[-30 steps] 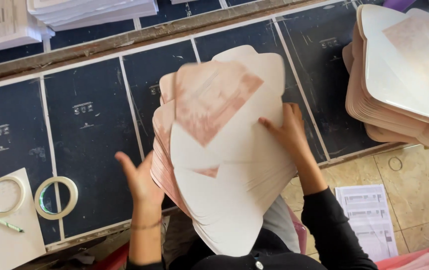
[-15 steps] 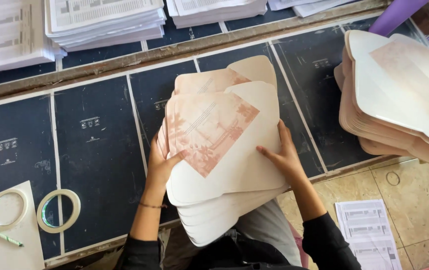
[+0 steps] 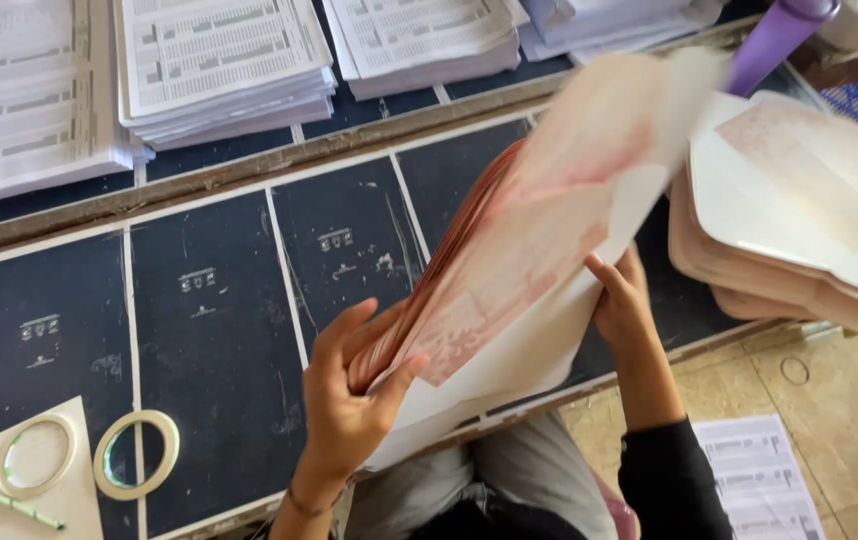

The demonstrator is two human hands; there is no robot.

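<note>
Nearest the camera, the left hand [image 3: 344,400] pinches the lower corner of a thick stack of die-cut card sheets [image 3: 519,260]: its grip is pressed together, thumb on the pale pink-printed face, fingers curled behind the fanned edges. The right hand [image 3: 621,305], in a dark sleeve, lies against the stack's lower right edge with its fingers pressed flat on the top sheet; how its thumb sits I cannot tell. The stack is tilted up on edge above the near rim of the table [image 3: 209,330], slanting from the left hand up toward the far right, its upper end blurred.

To the left, on the dark panelled table, lie two rolls of tape [image 3: 134,455] and a green pen [image 3: 24,508] on a pale sheet. On the right a second pile of shaped cards [image 3: 799,220] rests at the table's corner, just beside the raised stack. On the floor below lies a printed sheet [image 3: 764,480]. Farthest off, beyond a wooden strip, stand piles of printed paper [image 3: 219,60].
</note>
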